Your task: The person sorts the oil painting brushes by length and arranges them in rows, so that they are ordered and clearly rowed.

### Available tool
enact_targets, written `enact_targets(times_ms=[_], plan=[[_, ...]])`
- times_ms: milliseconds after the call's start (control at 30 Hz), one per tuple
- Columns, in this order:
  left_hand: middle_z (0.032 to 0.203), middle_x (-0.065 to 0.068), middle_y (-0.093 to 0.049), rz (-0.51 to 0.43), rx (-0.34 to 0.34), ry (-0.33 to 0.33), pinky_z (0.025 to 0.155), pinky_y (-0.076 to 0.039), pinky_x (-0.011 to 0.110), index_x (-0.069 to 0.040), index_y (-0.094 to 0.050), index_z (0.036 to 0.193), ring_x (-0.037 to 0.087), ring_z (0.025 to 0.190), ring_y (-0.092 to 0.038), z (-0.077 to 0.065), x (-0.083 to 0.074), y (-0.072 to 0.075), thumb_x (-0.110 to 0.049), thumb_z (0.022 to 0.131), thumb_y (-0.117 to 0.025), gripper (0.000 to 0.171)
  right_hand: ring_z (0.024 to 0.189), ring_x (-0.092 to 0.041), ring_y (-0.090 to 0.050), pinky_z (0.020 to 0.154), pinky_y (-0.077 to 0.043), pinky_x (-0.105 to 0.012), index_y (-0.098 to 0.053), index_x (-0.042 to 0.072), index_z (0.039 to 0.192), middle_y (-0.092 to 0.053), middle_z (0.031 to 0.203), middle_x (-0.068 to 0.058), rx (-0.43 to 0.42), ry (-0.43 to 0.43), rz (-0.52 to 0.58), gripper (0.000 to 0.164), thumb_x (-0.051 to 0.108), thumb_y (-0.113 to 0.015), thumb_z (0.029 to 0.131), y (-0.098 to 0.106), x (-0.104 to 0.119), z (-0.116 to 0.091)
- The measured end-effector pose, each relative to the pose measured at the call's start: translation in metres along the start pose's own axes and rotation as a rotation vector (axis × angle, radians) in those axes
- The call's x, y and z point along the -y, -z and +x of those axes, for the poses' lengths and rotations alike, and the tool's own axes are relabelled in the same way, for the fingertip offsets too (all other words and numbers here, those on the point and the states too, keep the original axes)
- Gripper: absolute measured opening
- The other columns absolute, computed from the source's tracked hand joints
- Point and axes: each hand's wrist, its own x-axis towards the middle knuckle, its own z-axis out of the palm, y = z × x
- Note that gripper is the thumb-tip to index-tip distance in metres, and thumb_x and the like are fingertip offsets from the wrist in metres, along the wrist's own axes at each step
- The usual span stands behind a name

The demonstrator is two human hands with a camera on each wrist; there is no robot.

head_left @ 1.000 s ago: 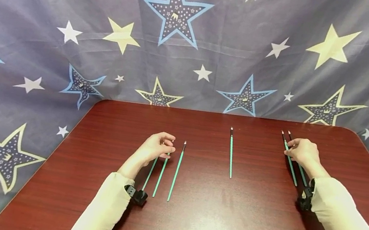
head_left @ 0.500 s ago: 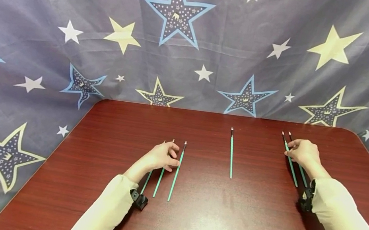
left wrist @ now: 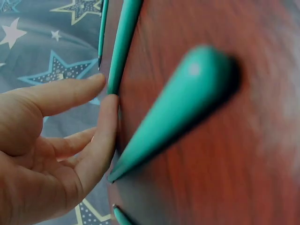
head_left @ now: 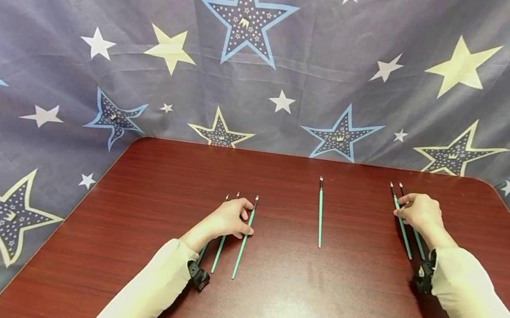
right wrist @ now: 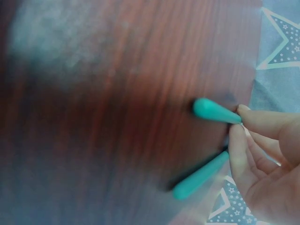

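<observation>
My left hand [head_left: 229,217] is at the rightmost of three slim turquoise paintbrushes on the left, with its thumb and index fingertip on either side of this paintbrush [head_left: 239,259]. In the left wrist view, a narrow gap shows between the thumb tip and the turquoise handle [left wrist: 123,42]. A middle paintbrush [head_left: 218,256] and a left one [head_left: 203,252] run partly hidden under the hand and wrist. On the right, my right hand [head_left: 422,210] pinches the left paintbrush [head_left: 404,238] of a pair between thumb and index finger. Its neighbour [right wrist: 199,180] lies beside it, partly covered by the hand.
A single paintbrush [head_left: 320,214] lies between the two groups, dark ferrule pointing away. Everything rests on a reddish-brown wooden table [head_left: 312,301]. Behind its far edge hangs a grey cloth [head_left: 304,39] patterned with stars.
My left hand has moved right and toward me, from above the middle paintbrush to the rightmost of the three. The right hand keeps its pinch in the same place.
</observation>
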Motion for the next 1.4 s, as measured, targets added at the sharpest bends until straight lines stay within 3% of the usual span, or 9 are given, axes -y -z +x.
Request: enact_targets(times_ms=[267, 533, 1000, 1400], plan=[[0.086, 0.013, -0.045, 0.111, 0.012, -0.025, 0.051, -0.054, 0.022, 0.005, -0.048, 0.120, 0.015, 0.055, -0.055, 0.002, -0.006, -0.003, 0.007, 0.068, -0.073, 0.057, 0.058, -0.019, -0.065, 0.051, -0.049, -0.029, -0.062, -0.005, 0.099, -0.067, 0.077, -0.016, -0.005, 0.001, -0.005, 0.027, 0.011, -0.068, 0.077, 0.001, 0.001, 0.001], [0.084, 0.011, -0.044, -0.009, 0.036, -0.003, 0.053, -0.055, 0.027, 0.002, -0.049, 0.121, 0.017, 0.060, -0.050, 0.002, -0.004, -0.001, 0.012, 0.070, -0.068, 0.056, 0.056, -0.018, -0.065, 0.051, -0.050, -0.029, -0.062, -0.007, 0.099, -0.067, 0.076, -0.016, -0.005, 0.015, -0.004, 0.028, 0.010, -0.068, 0.077, 0.002, 0.001, 0.000], [0.085, 0.010, -0.049, -0.074, 0.035, 0.031, 0.054, -0.054, 0.027, 0.001, -0.047, 0.123, 0.017, 0.058, -0.054, 0.004, 0.000, 0.001, 0.011, 0.072, -0.063, 0.054, 0.055, -0.016, -0.064, 0.052, -0.049, -0.029, -0.063, -0.005, 0.098, -0.067, 0.075, -0.015, -0.012, 0.014, -0.024, 0.028, 0.011, -0.069, 0.076, 0.000, 0.002, 0.001], [0.093, 0.012, -0.049, -0.184, -0.010, 0.007, 0.057, -0.054, 0.026, -0.002, -0.045, 0.126, 0.016, 0.062, -0.055, 0.015, -0.015, -0.007, 0.008, 0.076, -0.062, 0.054, 0.053, -0.014, -0.063, 0.054, -0.048, -0.030, -0.063, -0.005, 0.098, -0.067, 0.075, -0.015, -0.013, 0.011, -0.041, 0.028, 0.011, -0.069, 0.075, -0.001, 0.004, 0.001]])
